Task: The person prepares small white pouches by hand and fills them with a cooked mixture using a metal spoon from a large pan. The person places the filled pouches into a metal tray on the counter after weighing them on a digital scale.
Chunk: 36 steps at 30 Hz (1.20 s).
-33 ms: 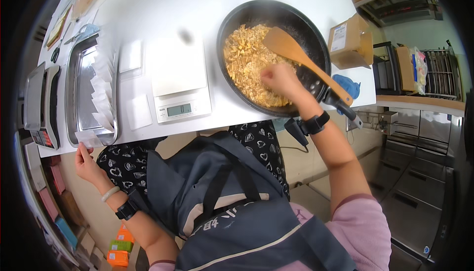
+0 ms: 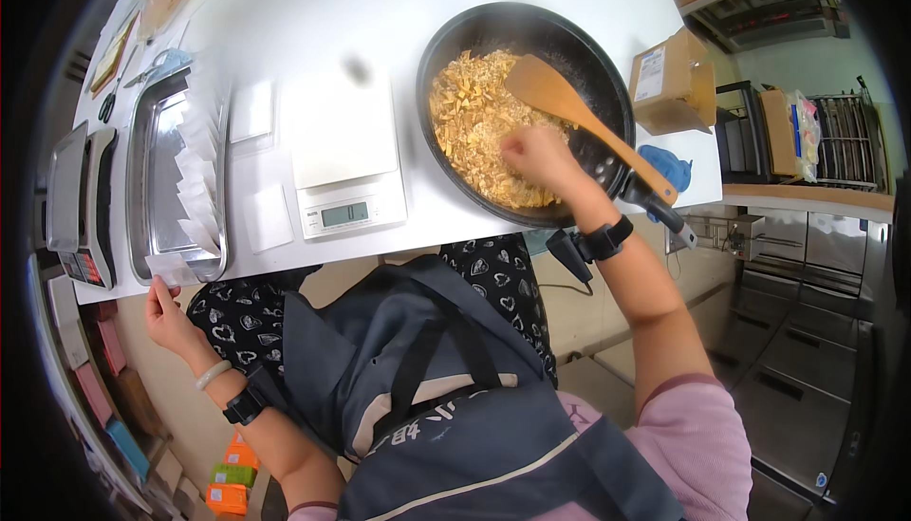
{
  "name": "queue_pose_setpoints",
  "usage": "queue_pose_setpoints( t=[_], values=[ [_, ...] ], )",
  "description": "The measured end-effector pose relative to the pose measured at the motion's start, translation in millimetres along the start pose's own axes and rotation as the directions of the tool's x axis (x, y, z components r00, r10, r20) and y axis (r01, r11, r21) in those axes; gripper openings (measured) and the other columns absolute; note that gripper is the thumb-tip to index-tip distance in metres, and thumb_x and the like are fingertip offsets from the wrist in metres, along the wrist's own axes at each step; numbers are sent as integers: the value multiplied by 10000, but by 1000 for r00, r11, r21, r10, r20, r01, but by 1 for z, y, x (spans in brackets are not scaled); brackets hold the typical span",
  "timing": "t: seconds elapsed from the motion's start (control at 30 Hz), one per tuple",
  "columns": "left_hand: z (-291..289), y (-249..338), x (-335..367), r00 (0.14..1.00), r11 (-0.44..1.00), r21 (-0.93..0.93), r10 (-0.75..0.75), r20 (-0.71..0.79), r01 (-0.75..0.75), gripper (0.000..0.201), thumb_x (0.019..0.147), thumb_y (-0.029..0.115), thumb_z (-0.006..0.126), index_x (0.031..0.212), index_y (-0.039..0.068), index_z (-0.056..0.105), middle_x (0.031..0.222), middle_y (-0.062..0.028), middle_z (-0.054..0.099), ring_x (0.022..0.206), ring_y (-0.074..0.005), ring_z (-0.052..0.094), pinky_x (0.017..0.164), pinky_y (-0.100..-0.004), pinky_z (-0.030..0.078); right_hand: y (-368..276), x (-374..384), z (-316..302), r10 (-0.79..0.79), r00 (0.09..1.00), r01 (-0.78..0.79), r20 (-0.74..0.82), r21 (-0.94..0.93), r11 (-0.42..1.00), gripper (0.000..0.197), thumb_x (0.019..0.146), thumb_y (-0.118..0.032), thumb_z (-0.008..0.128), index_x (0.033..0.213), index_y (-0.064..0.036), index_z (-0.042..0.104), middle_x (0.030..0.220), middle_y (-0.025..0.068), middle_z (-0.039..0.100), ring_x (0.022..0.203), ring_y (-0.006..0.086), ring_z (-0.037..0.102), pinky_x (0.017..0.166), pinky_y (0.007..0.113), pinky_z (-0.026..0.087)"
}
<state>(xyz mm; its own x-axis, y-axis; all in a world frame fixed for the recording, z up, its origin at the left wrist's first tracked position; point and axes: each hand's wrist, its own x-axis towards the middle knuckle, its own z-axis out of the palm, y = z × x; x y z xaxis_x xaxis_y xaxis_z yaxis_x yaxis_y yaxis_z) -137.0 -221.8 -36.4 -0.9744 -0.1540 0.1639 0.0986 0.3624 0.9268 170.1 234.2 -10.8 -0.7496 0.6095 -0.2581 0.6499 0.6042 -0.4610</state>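
My left hand (image 2: pixel 174 317) is at the table's near-left edge, its fingertips pinching a small translucent packet (image 2: pixel 171 268) by its lower edge. That packet overlaps the near rim of a metal tray (image 2: pixel 140 184), where several small white packets (image 2: pixel 196 179) stand in a row. My right hand (image 2: pixel 539 156) is closed over the loose golden, flaky food mixture (image 2: pixel 474 132) in a black frying pan (image 2: pixel 593 75); whatever its fingers hold is hidden. A wooden spatula (image 2: pixel 560 94) lies across the pan, its handle beside the pan's handle (image 2: pixel 660 210).
Between tray and pan sits a white digital scale (image 2: pixel 349 179). White paper squares (image 2: pixel 269 215) lie beside it. A second scale (image 2: pixel 83 203) stands at the far left. An open cardboard box (image 2: pixel 676 82) and a blue cloth (image 2: pixel 667 167) are right of the pan.
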Motion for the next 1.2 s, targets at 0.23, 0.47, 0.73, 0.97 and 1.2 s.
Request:
queue_pose_setpoints(
  t=[0.23,0.47,0.73,0.97,1.2],
  values=[
    [1,0,-2,1000,1000,4,0,-13,0,231,861,232,652,918,9,674,692,4,594,630,-57,476,561,-216,320,3,-19,-17,222,943,-331,248,635,698,154,898,-139,581,975,-12,619,735,-26,550,619,59,478,536,201,397],
    [1,-3,0,1000,1000,-27,9,12,-9,230,863,221,650,925,1,671,693,1,590,634,-57,479,557,-213,311,23,-28,-15,88,931,-365,354,900,239,172,886,-121,595,1020,-17,625,755,-44,569,622,44,463,536,180,358],
    [2,-11,4,997,995,-75,72,36,-70,209,861,216,655,923,17,670,720,5,608,630,-55,501,546,-207,307,19,-35,-19,97,933,-357,347,924,136,182,870,-104,604,1030,-31,653,771,-44,601,619,23,470,515,176,349],
    [8,-8,10,998,999,-19,30,47,-29,208,874,181,635,937,-16,662,731,-22,612,670,-88,536,628,-217,401,20,-36,-17,216,974,-193,72,765,615,180,836,-126,646,962,-5,690,830,12,657,694,58,546,613,192,430],
    [7,8,-2,1000,995,95,19,-4,-19,242,862,180,645,966,-39,651,828,-64,655,729,-127,610,652,-242,475,26,-53,-11,104,979,28,-177,617,786,192,855,-129,613,980,1,678,766,15,645,674,62,545,600,202,428]
  ],
)
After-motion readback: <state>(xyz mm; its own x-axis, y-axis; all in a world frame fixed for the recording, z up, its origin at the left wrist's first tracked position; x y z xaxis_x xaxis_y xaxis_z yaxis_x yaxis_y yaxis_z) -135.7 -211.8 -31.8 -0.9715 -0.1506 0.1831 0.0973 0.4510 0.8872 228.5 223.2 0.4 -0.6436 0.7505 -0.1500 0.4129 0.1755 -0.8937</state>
